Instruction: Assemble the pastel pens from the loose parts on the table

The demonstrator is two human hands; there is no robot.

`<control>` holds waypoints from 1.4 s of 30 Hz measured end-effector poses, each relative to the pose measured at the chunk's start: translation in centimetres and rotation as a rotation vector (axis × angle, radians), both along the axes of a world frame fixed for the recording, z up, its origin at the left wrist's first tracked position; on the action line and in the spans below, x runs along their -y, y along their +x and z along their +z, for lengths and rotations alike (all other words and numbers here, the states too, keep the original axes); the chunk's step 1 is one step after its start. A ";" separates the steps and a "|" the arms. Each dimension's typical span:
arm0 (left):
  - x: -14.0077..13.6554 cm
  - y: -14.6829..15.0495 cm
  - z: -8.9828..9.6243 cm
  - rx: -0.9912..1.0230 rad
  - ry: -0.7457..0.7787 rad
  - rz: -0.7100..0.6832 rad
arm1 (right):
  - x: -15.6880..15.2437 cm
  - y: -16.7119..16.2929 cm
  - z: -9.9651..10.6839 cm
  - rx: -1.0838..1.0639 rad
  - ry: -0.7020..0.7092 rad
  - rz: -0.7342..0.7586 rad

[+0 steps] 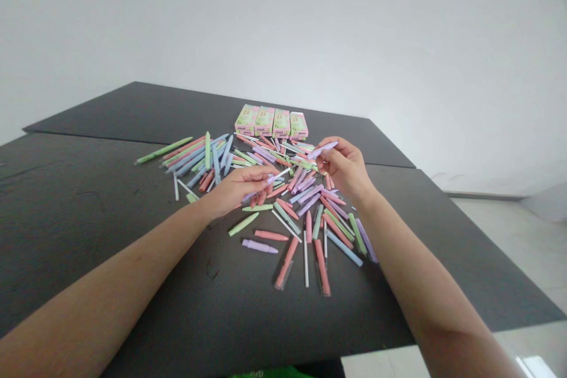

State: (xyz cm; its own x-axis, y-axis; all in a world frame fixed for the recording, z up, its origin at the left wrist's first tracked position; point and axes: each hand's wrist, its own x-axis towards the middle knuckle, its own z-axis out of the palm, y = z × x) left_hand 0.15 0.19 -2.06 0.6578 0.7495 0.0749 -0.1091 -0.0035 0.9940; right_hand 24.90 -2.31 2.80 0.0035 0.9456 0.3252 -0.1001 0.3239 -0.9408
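Note:
My left hand (243, 186) is closed around a slim purple pen part (271, 179), and a thin white stick (282, 173) extends from it up to the right. My right hand (345, 164) pinches a tapered purple pen piece (322, 150) between thumb and fingers, its narrow end beyond the fingertips. The two held pieces are apart, both over a loose heap of pastel pen parts (305, 196) in pink, purple, green and blue. My left fingers partly hide the piece they grip. Nearer to me lie a purple piece (260, 246) and a pink piece (271, 235).
Several small pink and green boxes (264, 121) stand in a row behind the heap. At left is a pile of longer pastel pens (195, 153). White sticks (306, 260) lie among the parts. Everything rests on a dark table (177, 307) before a white wall.

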 end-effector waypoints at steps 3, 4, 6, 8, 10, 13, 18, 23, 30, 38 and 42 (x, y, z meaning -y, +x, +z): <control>0.0 0.0 0.0 -0.014 0.006 0.007 | 0.1 -0.2 0.0 0.020 0.031 0.023; 0.1 0.1 0.1 -0.017 0.006 0.006 | 0.2 -0.2 -0.1 0.035 0.034 0.028; 0.1 0.1 0.2 -0.014 0.002 0.006 | 0.2 -0.3 -0.1 0.072 0.034 0.037; 0.2 0.1 0.3 -0.011 -0.007 0.006 | 0.3 -0.3 -0.2 0.106 0.033 0.046; 0.3 0.1 0.4 -0.009 -0.011 0.005 | 0.3 -0.4 -0.2 0.126 0.043 0.048; 0.3 0.1 0.5 -0.008 -0.001 -0.008 | 0.4 -0.6 -0.3 0.138 0.051 0.068; 0.3 0.1 0.5 -0.014 0.008 -0.015 | 0.6 -1.0 -0.3 0.162 0.040 0.125; 0.4 0.1 0.8 -0.041 0.029 -0.020 | 1.0 -1.8 -0.3 0.227 0.024 0.156; 0.9 0.3 1.6 -0.070 0.074 -0.022 | 1.0 -2.8 -1.0 0.231 -0.019 0.206; 1.0 0.3 1.9 -0.087 0.135 -0.025 | 0.9 -2.8 -1.3 0.214 -0.027 0.208; 1.1 0.2 2.1 -0.124 0.174 -0.018 | 0.9 -2.7 -1.3 0.220 -0.047 0.203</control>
State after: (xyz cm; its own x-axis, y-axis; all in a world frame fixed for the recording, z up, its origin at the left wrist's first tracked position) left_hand 0.37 -0.86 0.01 0.6828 0.7207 0.1199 0.0123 -0.1754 0.9844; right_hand 22.19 -3.21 1.45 -0.2531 0.9337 0.2533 0.0494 0.2740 -0.9605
